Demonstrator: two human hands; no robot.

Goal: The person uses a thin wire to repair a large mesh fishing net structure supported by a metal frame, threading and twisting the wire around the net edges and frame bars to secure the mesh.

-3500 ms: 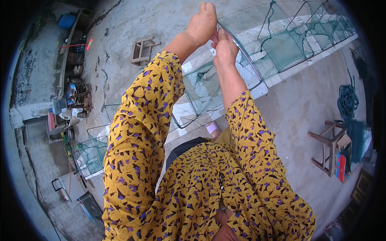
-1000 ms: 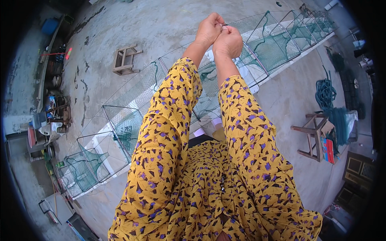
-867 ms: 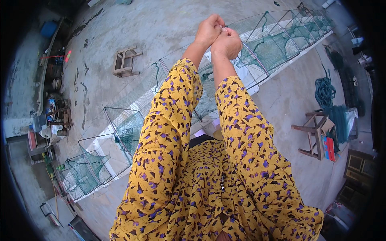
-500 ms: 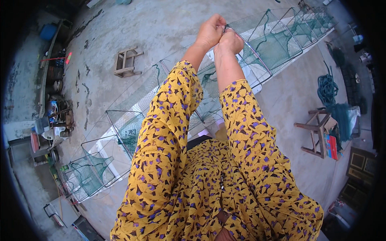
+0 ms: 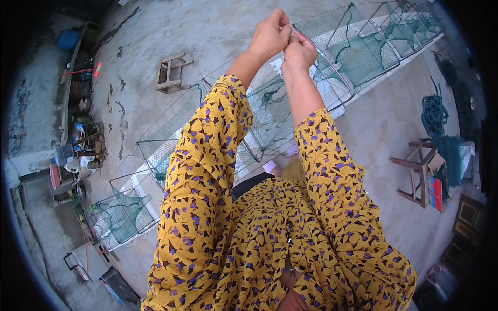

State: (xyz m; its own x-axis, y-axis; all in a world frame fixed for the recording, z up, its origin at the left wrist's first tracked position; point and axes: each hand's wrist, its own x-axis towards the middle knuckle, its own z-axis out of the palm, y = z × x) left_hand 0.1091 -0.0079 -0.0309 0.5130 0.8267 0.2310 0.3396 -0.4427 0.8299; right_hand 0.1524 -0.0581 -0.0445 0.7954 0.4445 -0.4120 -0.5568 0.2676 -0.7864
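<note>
A long folding fish trap (image 5: 369,49) of green mesh on metal frames stretches diagonally from lower left to upper right. My left hand (image 5: 271,35) is closed in a pinch at the upper edge of the trap, by the corner of one metal frame. Just beside it, my right hand (image 5: 300,54) is also closed, its fingertips pinching the trap at that corner. The fingertips of both hands nearly meet. Whatever thin piece lies in the left fingers is too small to make out.
White boards (image 5: 336,107) lie beneath the trap. Beyond it stands a small wooden stool (image 5: 171,73). To the right are another wooden stool (image 5: 413,168), a coil of green rope (image 5: 434,112) and a heap of dark green netting (image 5: 450,158). Clutter lines the left wall.
Both hands stay at the same frame corner, with the left fingers raised slightly and turned. The whole view has shifted a little, so stools and rope appear farther right.
</note>
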